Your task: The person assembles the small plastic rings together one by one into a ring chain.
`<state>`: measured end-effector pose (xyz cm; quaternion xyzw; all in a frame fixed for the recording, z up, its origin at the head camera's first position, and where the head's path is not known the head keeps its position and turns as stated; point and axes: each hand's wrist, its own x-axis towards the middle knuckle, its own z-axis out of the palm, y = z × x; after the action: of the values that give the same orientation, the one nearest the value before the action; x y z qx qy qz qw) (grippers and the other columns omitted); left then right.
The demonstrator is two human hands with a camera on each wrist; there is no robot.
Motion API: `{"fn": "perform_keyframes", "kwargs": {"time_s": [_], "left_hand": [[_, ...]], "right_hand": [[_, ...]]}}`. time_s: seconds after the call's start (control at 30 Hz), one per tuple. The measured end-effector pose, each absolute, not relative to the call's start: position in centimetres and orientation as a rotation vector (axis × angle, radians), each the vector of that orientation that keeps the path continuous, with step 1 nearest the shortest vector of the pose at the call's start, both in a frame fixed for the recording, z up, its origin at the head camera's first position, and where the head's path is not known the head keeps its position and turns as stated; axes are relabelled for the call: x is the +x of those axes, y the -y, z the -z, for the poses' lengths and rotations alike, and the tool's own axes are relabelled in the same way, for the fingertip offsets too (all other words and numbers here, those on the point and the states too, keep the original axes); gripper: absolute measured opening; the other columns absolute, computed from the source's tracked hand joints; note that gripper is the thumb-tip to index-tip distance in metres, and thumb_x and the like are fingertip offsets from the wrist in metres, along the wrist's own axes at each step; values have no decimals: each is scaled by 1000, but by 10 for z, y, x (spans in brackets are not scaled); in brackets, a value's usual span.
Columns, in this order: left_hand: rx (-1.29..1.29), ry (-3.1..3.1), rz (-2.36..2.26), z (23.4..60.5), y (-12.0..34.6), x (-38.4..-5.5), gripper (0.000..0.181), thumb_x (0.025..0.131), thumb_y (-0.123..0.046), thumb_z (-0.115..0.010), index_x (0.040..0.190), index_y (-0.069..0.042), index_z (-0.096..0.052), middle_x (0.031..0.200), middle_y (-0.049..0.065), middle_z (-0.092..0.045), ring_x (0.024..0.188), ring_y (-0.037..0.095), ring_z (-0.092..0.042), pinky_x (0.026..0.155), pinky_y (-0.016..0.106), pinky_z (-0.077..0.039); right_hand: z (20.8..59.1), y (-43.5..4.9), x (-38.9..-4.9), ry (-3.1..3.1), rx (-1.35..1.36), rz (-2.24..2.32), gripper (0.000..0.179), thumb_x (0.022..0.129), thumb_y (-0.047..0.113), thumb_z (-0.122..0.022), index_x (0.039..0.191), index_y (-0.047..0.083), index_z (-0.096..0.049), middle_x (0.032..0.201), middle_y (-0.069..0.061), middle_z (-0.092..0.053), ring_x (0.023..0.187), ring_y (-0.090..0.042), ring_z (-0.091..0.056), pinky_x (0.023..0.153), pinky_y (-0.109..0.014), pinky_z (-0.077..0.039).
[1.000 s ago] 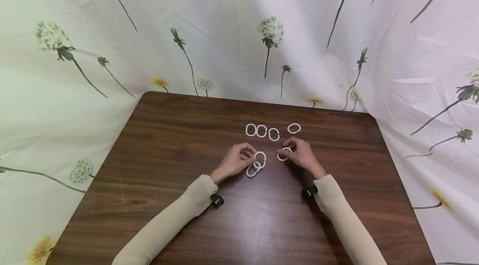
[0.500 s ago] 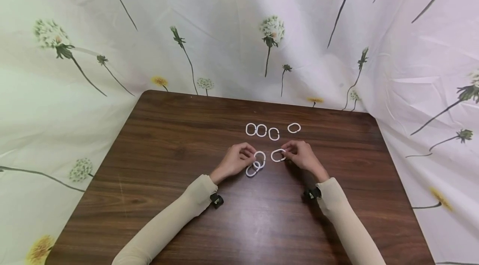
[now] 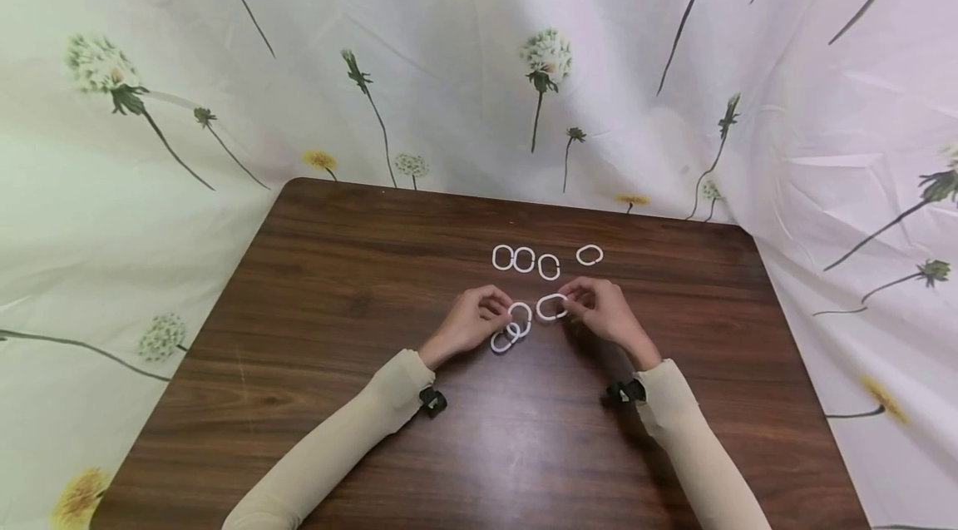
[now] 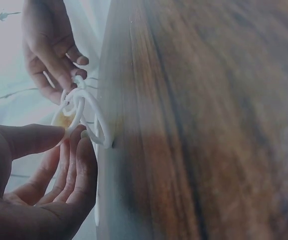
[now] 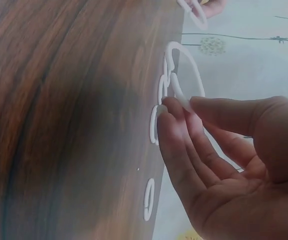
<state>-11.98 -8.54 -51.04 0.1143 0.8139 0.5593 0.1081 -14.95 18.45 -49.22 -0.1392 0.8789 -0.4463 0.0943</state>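
Observation:
My left hand pinches a white oval plastic link between thumb and fingertips. A second white link is hooked through it and hangs below, toward me. Opposite, my right hand pinches a separate white link by its right end. In the right wrist view this link shows a gap in one side, near the fingertips. The right hand's link stands close to the left hand's pair, its free end pointing at them.
Behind the hands, three white links lie in a row: a left link, a middle link and a right link. Another link lies farther right. The brown wooden table ends at a flowered cloth.
My right hand has shifted its grip to the link's right end and turned it, bringing its free end left toward the linked pair. My left hand has stayed nearly still.

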Motion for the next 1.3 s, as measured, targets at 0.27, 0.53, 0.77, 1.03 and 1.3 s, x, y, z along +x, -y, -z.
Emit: {"fn": "perform_keyframes", "kwargs": {"time_s": [0.27, 0.53, 0.77, 1.03, 1.3], "left_hand": [[323, -2389, -1660, 510, 85, -120, 19, 92, -2, -73, 111, 1, -70, 102, 21, -76, 87, 27, -78, 74, 17, -58], [303, -2414, -1653, 509, 83, -121, 19, 92, -2, -73, 110, -1, -71, 101, 18, -77, 87, 23, -77, 76, 22, -61], [305, -2401, -1660, 507, 83, -119, 18, 93, -2, -73, 111, 1, -70, 102, 20, -76, 88, 26, -77, 76, 24, -62], [316, -2387, -1673, 507, 81, -117, 19, 93, -1, -73, 111, 3, -69, 103, 22, -76, 89, 28, -77, 78, 28, -64], [341, -2404, -1692, 512, 81, -116, 17, 92, 0, -72, 108, 3, -69, 100, 20, -76, 84, 22, -77, 74, 25, -63]], "right_hand": [[490, -176, -143, -2545, -449, 1419, 16, 97, 2, -70, 112, -2, -72, 97, -20, -74, 85, -26, -76, 70, -29, -63], [491, -166, -141, -2497, -524, 1438, 16, 97, -1, -69, 113, -5, -70, 100, -21, -74, 87, -26, -75, 72, -25, -62], [491, -161, -140, -2450, -527, 1462, 18, 97, -2, -69, 113, -8, -69, 99, -23, -74, 86, -27, -76, 74, -39, -66], [493, -156, -138, -2434, -541, 1459, 17, 96, -1, -70, 112, -6, -70, 101, -23, -74, 87, -28, -76, 75, -38, -66], [492, -152, -139, -2430, -538, 1462, 17, 96, -2, -70, 112, -5, -70, 100, -22, -74, 87, -27, -76, 75, -34, -66]]}}
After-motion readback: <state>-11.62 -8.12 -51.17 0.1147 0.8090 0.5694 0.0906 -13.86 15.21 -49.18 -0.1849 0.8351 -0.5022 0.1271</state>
